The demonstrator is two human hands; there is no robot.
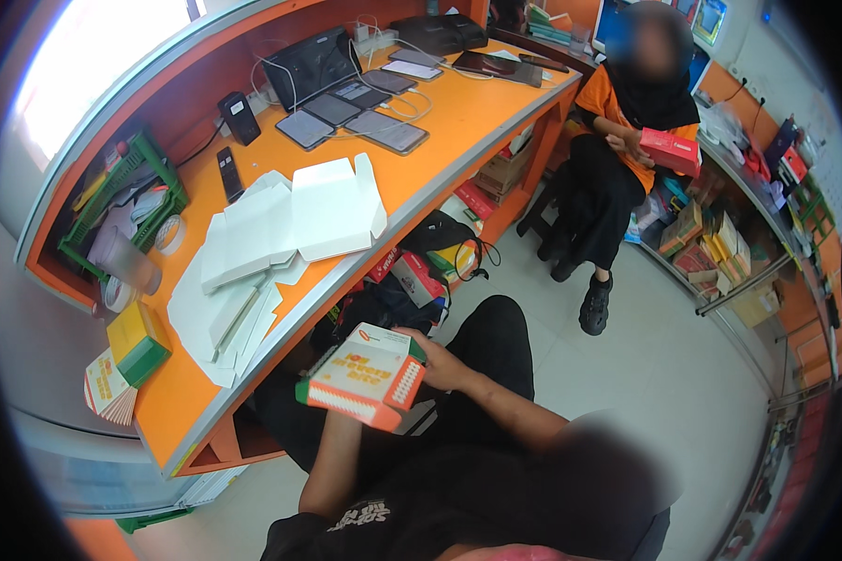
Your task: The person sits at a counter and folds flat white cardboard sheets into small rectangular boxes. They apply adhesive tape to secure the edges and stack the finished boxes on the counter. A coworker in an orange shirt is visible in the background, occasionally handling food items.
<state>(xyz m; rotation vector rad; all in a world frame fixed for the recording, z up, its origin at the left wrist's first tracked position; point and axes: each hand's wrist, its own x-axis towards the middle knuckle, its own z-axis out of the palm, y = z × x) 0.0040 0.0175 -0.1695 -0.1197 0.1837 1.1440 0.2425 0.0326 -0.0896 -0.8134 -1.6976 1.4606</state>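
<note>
I hold a flat cardboard food box [365,374], white and orange with a green edge, over my lap. My right hand [432,360] grips its right side, thumb on top. My left hand [339,416] is under the box and mostly hidden by it. Flat white unfolded box blanks [281,224] lie stacked on the orange counter [458,122] to my left.
A seated person in an orange top [617,112] holds a red box [669,150] ahead. The counter carries tablets [346,107], a laptop [309,61], a green basket [126,192] and a yellow-green box [138,341]. Bags [435,248] sit under the counter. Shelves of boxes [720,243] line the right.
</note>
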